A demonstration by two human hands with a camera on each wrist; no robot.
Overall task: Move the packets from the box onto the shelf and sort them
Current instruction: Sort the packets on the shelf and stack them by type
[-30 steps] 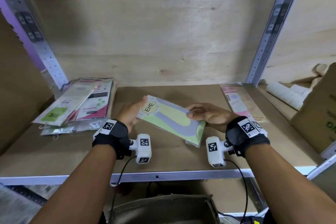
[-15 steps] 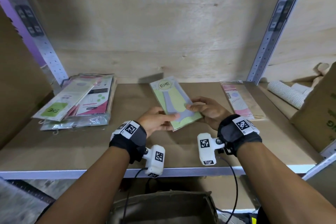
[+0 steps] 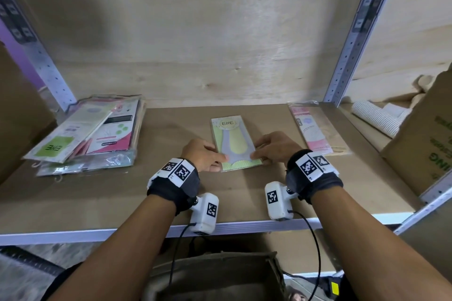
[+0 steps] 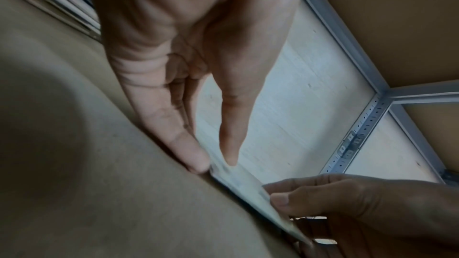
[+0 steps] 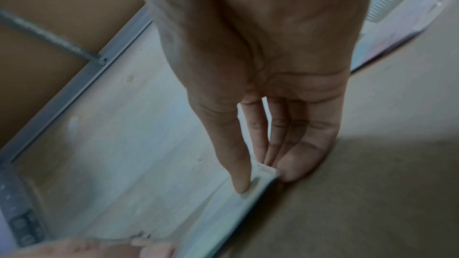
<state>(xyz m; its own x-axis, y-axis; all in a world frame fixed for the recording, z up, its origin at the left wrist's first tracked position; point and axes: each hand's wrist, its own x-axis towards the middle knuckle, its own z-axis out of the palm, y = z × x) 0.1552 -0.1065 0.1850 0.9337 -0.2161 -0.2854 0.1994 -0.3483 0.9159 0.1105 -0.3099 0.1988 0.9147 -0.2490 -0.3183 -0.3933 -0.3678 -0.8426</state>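
A green and grey packet [image 3: 233, 140] marked ENE lies lengthwise on the brown shelf board [image 3: 171, 193], in the middle. My left hand [image 3: 204, 157] pinches its near left corner between thumb and fingers, seen edge-on in the left wrist view as packet [image 4: 238, 180] under left hand [image 4: 211, 156]. My right hand [image 3: 274, 148] pinches the near right corner; in the right wrist view the right hand [image 5: 263, 178] holds the packet [image 5: 264, 173] edge. A stack of packets [image 3: 90, 137] lies at the shelf's left. A pink packet [image 3: 310, 129] lies at the right.
Metal uprights [image 3: 352, 39] frame the plywood back wall. A cardboard box [image 3: 425, 139] and a ribbed white roll [image 3: 376, 117] stand beyond the right upright. A brown box [image 3: 212, 276] sits below the shelf's front rail [image 3: 244, 226].
The packet went from tilted and lifted between my hands to lying flat and lengthwise on the board. Both hands slid to its near corners.
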